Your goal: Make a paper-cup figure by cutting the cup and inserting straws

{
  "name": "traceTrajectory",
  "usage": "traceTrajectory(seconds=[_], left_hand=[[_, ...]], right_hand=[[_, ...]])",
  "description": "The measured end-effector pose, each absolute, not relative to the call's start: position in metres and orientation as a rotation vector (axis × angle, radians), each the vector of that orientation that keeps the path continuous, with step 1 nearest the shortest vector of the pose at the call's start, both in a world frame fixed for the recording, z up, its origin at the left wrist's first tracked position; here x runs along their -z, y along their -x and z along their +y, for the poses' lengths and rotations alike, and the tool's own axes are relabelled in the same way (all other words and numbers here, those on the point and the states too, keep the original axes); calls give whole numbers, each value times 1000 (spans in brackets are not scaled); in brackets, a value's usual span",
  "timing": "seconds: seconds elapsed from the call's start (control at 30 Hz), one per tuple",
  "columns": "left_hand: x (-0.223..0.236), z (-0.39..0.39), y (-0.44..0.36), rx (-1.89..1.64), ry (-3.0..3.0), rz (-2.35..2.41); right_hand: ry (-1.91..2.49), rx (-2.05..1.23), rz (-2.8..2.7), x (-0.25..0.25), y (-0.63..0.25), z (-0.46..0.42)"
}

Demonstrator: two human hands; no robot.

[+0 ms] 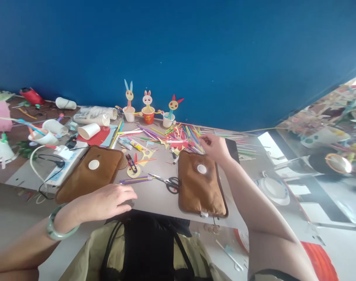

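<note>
My left hand (112, 200) lies over the table's front edge, fingers stretched out and nothing in them. Just beyond its fingertips are a few purple and yellow straws (136, 180). My right hand (215, 148) reaches past a brown plush hot-water bag (201, 187) to the pile of coloured straws (178, 134). Its fingers are bent together at the pile's right side; what they pinch, if anything, is hidden. Black-handled scissors (171, 184) touch the bag's left edge. Red-and-black thread snips (131, 164) lie on yellow paper scraps, beside a yellow glue stick (137, 146).
Three paper-cup rabbit figures (147, 113) stand against the blue wall (178, 58). A second brown hot-water bag (92, 171) lies left, beside a white power strip (66, 164) with cables. Paper cups (89, 131) lie behind it. At right is a clear plastic-covered area (297, 168).
</note>
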State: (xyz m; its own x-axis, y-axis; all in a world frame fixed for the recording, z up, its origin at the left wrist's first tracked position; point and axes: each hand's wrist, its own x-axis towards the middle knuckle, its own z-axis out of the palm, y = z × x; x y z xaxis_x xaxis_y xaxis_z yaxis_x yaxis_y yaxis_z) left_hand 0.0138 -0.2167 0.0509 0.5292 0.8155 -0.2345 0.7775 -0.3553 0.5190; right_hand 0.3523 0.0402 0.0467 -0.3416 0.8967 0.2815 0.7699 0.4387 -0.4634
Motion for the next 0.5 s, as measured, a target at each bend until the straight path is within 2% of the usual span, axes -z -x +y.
traceTrajectory(seconds=[0.1,0.23,0.5], left_hand=[[-48,-226,-8,-109,-2105,1345],[-49,-233,7,-121,-2025,1454],[-66,-196,47,-109,-2029,1802]], right_hand=[[1278,-376,-2410,-31,-348,-4],[1020,-203,-2613,-11,-353,-54],[928,-47,-2504,8,-375,-102]])
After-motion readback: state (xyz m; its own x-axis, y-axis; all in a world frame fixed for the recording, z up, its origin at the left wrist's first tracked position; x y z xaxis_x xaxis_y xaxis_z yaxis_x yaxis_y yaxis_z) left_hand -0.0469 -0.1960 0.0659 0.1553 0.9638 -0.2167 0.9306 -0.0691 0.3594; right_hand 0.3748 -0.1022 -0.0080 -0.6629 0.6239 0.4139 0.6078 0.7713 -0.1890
